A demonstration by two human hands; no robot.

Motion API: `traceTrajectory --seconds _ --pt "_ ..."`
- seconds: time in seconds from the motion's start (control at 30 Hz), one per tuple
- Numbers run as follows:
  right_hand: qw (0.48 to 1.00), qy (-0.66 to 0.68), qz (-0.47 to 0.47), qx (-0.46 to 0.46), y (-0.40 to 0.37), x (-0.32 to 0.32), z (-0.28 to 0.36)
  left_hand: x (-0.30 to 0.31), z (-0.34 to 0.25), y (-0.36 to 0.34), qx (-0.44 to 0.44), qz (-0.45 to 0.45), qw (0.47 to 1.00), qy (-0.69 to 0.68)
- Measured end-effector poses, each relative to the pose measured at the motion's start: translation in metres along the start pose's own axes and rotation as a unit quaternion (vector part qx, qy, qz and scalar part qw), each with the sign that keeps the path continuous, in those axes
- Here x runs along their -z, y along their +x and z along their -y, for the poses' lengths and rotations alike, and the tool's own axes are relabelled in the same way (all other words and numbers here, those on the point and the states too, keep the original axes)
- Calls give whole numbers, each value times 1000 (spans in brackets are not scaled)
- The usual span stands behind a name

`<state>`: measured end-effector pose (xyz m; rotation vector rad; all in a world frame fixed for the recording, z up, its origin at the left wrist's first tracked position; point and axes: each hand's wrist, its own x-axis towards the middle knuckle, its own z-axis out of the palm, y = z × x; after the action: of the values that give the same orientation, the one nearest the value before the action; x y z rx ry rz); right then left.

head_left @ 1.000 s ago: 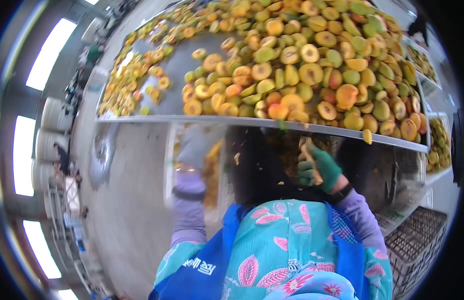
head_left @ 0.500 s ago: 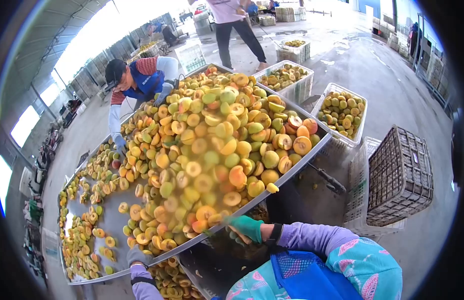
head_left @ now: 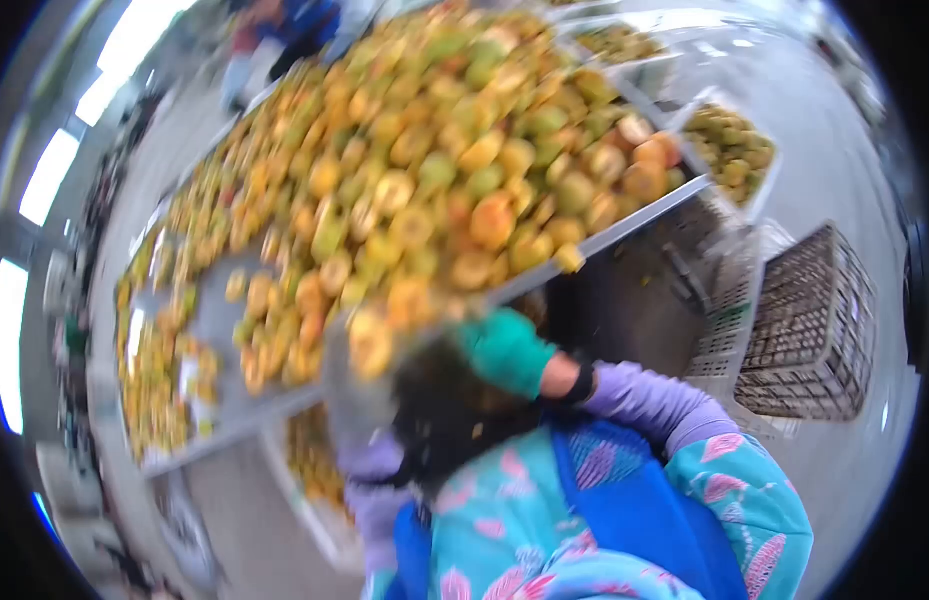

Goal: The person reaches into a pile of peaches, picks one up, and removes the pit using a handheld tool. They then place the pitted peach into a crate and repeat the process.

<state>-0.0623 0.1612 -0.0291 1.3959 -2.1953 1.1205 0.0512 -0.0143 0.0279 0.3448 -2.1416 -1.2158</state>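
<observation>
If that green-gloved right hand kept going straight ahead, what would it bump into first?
The green-gloved right hand would likely meet the grey metal table's rim first, then the heaped halved yellow-orange fruit; blur hides depth.

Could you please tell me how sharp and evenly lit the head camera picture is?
Head view: motion blur smears the fruit pile and the green-gloved right hand. Fisheye distortion bends the table edge and leaves black corners. The windows at left are blown out. The crate is the clearest thing.
</observation>
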Motion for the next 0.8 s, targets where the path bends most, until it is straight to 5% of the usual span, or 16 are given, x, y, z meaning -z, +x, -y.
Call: traceTrajectory --seconds 0.03,0.07,0.13,0.17,0.23,0.37,0.5,0.53,0.57,0.6,0.63,0.7,0.77,0.8 --pt "934 228 116 -250 24 28 22 -11 -2 2 -104 19 979 175" --pt "919 262 151 -254 32 38 33 -22 -1 5 -174 21 945 276" --pt "929 225 189 -224 31 33 42 -41 4 -4 -33 -12 998 56" --pt "930 218 199 -218 27 31 40 -53 7 -8 84 -34 987 -130" --pt "956 170 190 -144 21 20 34 -60 10 -10 160 -67 951 -255" --pt "933 206 211 -206 19 25 36 -62 5 -11 76 -73 989 -103" --pt "925 231 188 -235 16 30 42 -65 -2 -12 169 -90 955 -226" --pt "919 245 185 -246 13 24 45 -66 12 -15 -15 -68 992 108" --pt "918 252 169 -255 13 17 44 -67 27 -17 -170 -170 864 443" --pt "964 176 189 -54 -1 -3 33 -80 37 -21 -112 -207 897 375" --pt "967 174 182 -28 -5 -10 28 -81 32 -17 -111 -185 941 262" --pt "898 320 195 -231 4 -2 32 -86 21 -9 -102 -150 983 15" --pt "866 310 258 -294 17 19 31 -73 -4 -6 140 -62 938 -312" --pt "888 304 245 -244 16 22 22 -71 -26 1 110 -27 964 -239"
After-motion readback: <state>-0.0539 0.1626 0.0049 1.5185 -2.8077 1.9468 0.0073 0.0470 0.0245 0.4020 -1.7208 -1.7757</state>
